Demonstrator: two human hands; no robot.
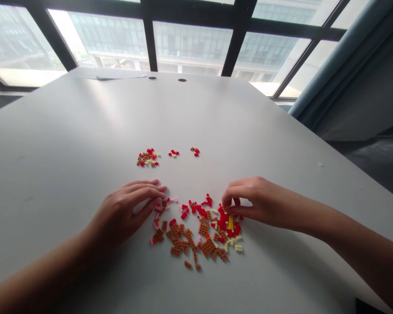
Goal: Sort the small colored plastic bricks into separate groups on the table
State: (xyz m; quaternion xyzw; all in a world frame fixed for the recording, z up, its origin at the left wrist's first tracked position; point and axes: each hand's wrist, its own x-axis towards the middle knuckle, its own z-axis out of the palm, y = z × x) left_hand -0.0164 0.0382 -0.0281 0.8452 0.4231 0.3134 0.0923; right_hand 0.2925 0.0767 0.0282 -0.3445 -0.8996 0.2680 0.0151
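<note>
The left hand (124, 213) lies open-fingered against the brick pile (196, 233) by the table's (52, 131) near edge. The right hand (252, 200) pinches shut among its red bricks (222, 221).

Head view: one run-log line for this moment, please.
left hand: open, flat, at brick pile | right hand: fingertips on red bricks, hold unclear

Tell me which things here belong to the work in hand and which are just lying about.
In hand: large heap of tiny red, brown, cream and yellow plastic bricks; left hand, open at its edge; right hand, fingertips on red bricks; three small heaps of like bricks beyond, probably.
Lying about: pale paper sheet; two round table holes.
</note>
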